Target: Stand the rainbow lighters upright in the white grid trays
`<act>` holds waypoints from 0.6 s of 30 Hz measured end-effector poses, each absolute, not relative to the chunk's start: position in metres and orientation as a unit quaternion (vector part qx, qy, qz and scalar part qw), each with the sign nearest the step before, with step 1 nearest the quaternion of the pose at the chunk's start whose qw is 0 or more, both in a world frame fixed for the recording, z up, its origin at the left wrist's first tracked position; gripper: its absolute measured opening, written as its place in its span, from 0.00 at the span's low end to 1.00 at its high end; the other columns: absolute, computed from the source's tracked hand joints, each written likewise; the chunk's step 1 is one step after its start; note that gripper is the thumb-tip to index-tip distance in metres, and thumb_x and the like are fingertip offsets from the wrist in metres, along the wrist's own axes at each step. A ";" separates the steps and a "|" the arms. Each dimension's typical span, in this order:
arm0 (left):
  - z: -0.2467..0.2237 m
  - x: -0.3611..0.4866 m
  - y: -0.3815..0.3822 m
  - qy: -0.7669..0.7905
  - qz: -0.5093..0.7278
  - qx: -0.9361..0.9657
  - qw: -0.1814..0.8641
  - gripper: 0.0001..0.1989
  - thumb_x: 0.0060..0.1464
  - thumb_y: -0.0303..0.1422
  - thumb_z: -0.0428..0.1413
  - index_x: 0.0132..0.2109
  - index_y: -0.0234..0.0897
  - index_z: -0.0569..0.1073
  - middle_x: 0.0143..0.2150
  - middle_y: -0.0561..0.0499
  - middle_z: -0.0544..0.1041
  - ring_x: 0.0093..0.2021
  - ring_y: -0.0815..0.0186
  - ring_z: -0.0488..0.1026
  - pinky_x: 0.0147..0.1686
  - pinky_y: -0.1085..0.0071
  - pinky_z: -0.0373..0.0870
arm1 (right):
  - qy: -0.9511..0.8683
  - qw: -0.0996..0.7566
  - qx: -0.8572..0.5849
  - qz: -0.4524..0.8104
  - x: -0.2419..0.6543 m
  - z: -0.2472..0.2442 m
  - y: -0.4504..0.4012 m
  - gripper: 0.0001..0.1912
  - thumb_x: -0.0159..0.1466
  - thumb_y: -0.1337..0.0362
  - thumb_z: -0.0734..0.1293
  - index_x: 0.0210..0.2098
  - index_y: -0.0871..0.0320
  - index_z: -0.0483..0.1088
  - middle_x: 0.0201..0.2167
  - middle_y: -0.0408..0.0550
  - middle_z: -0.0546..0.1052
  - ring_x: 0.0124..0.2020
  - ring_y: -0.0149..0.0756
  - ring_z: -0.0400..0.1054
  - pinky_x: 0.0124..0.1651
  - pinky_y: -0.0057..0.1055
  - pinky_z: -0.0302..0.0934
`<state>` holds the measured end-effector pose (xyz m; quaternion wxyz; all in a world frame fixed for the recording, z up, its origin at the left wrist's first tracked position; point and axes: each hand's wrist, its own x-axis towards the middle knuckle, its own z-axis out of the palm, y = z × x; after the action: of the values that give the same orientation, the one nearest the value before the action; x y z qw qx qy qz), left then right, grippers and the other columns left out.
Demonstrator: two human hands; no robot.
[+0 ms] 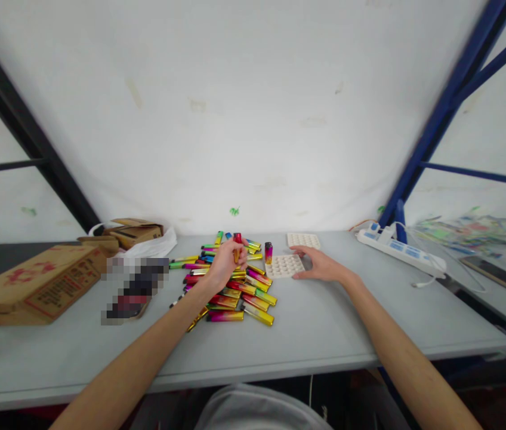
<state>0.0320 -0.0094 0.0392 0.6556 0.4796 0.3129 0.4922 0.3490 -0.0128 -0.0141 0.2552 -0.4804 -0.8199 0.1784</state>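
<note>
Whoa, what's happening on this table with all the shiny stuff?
A person's left hand is holding a red-topped lighter over a colourful pile of lighters on the table. Their right hand is on the right end of a pale gridded tray. One purple-and-gold lighter stands upright at that tray's far left corner. A second tray lies behind it, by the wall.

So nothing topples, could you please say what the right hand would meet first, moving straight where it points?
The right hand would likely meet the nearer white tray first, if not touching it already; depth is unclear.
</note>
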 end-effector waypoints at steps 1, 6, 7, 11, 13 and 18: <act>0.039 0.032 -0.009 0.309 0.486 0.468 0.671 0.07 0.54 0.36 0.54 0.37 0.37 0.70 0.21 0.59 0.60 0.19 0.72 0.57 0.19 0.76 0.57 | -0.820 0.255 -0.480 0.178 0.349 -0.015 -0.013 0.46 0.55 0.50 0.80 0.67 0.59 0.65 0.61 0.63 0.74 0.59 0.55 0.70 0.65 0.54 0.61; 0.038 0.032 -0.007 0.338 0.449 0.450 0.694 0.20 0.62 0.47 0.47 0.28 0.38 0.65 0.20 0.59 0.53 0.18 0.73 0.52 0.18 0.77 0.51 | -0.823 0.258 -0.476 0.172 0.350 -0.017 -0.011 0.45 0.55 0.50 0.80 0.66 0.58 0.65 0.61 0.61 0.74 0.59 0.55 0.71 0.65 0.54 0.62; 0.038 0.033 -0.007 0.342 0.446 0.453 0.693 0.20 0.62 0.46 0.46 0.27 0.38 0.64 0.20 0.59 0.53 0.18 0.73 0.51 0.18 0.77 0.50 | -0.823 0.259 -0.475 0.172 0.350 -0.017 -0.011 0.45 0.54 0.50 0.80 0.66 0.57 0.65 0.61 0.61 0.74 0.59 0.55 0.71 0.64 0.54 0.62; 0.038 0.035 -0.008 0.341 0.443 0.458 0.691 0.19 0.63 0.41 0.44 0.26 0.37 0.63 0.20 0.59 0.52 0.18 0.73 0.50 0.18 0.78 0.50 | -0.822 0.264 -0.474 0.175 0.351 -0.019 -0.010 0.45 0.54 0.50 0.80 0.66 0.57 0.65 0.61 0.61 0.74 0.58 0.55 0.71 0.64 0.54 0.62; 0.037 0.036 -0.009 0.336 0.444 0.461 0.691 0.18 0.62 0.39 0.45 0.26 0.37 0.63 0.21 0.59 0.52 0.18 0.73 0.50 0.18 0.78 0.50 | -0.820 0.268 -0.474 0.177 0.351 -0.020 -0.010 0.45 0.54 0.50 0.80 0.66 0.57 0.65 0.60 0.61 0.74 0.58 0.55 0.71 0.64 0.54 0.62; 0.036 0.035 -0.010 0.327 0.451 0.464 0.688 0.15 0.59 0.40 0.49 0.27 0.38 0.63 0.21 0.60 0.52 0.18 0.74 0.49 0.17 0.79 0.49 | -0.820 0.268 -0.472 0.180 0.350 -0.018 -0.010 0.46 0.54 0.50 0.80 0.66 0.57 0.66 0.60 0.61 0.74 0.57 0.55 0.72 0.63 0.54 0.63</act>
<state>0.0351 -0.0097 0.0361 0.6882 0.4643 0.3272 0.4514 0.3498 -0.0100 -0.0184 0.2682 -0.4722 -0.8202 0.1799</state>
